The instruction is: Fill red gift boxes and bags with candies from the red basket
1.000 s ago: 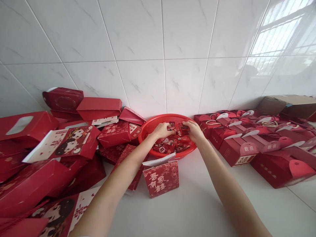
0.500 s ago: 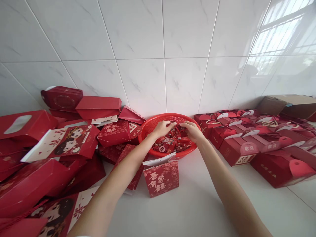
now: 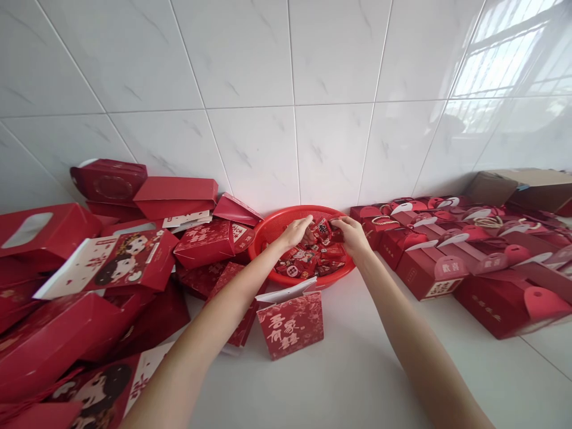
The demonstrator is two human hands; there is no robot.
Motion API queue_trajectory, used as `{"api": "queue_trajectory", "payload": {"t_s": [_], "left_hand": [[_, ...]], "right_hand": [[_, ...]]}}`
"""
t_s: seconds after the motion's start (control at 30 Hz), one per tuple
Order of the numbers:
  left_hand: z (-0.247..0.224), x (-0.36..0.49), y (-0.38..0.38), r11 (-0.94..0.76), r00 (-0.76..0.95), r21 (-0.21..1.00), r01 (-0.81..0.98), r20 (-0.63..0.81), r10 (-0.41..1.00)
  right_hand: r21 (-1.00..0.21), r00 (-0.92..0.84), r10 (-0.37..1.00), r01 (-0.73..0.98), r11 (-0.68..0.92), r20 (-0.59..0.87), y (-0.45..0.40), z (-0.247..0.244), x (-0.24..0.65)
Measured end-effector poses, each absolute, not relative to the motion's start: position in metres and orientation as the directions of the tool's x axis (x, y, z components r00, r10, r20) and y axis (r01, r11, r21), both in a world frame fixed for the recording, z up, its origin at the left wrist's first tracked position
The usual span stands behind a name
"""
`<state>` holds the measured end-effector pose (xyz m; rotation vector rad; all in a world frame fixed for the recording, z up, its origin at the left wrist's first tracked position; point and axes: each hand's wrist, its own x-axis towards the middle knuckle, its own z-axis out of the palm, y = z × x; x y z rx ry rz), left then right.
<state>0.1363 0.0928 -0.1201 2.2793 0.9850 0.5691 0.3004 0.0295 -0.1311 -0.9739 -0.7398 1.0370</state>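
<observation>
At the wall: one round red plastic mesh basket [image 3: 277, 227] holds too many red wrapped packets [image 3: 308, 262] to count.
Your left hand [image 3: 292, 233]: fingers together above the packets, grip hard to make out.
Your right hand [image 3: 352, 235]: pinching one red packet [image 3: 336, 233], partly hidden.

Single camera worn on head, above and behind red basket [image 3: 304, 210], facing forward and down at it. Basket close, just below frame centre. Tiled wall [image 3: 286, 59] behind basket fills upper half; white surface [image 3: 357, 369] in front of basket along lower edge; red boxes [image 3: 201, 244] either side.
</observation>
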Motion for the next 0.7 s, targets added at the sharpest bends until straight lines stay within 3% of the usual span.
{"api": "queue_trajectory", "payload": {"t_s": [0.13, 0.33, 0.57, 0.7], "left_hand": [[-0.125, 0.14, 0.088, -0.611, 0.769, 0.591, 0.526, -0.023, 0.639], [-0.132, 0.152, 0.075, -0.741, 0.883, 0.482, 0.468, -0.21, 0.42], [-0.128, 0.15, 0.08, -0.772, 0.856, 0.371, 0.516, -0.247, 0.454], [-0.125, 0.146, 0.08, -0.764, 0.846, 0.371, 0.527, -0.313, 0.431]], "right_hand": [[-0.883, 0.457, 0.889, -0.398, 0.247, 0.042, 0.034, -0.132, 0.304], [-0.871, 0.472, 0.881, -0.42, 0.254, 0.03, 0.033, -0.13, 0.302], [-0.87, 0.486, 0.874, -0.42, 0.259, 0.025, 0.034, -0.13, 0.301], [-0.868, 0.491, 0.871, -0.424, 0.259, 0.02, 0.033, -0.128, 0.3]]}}
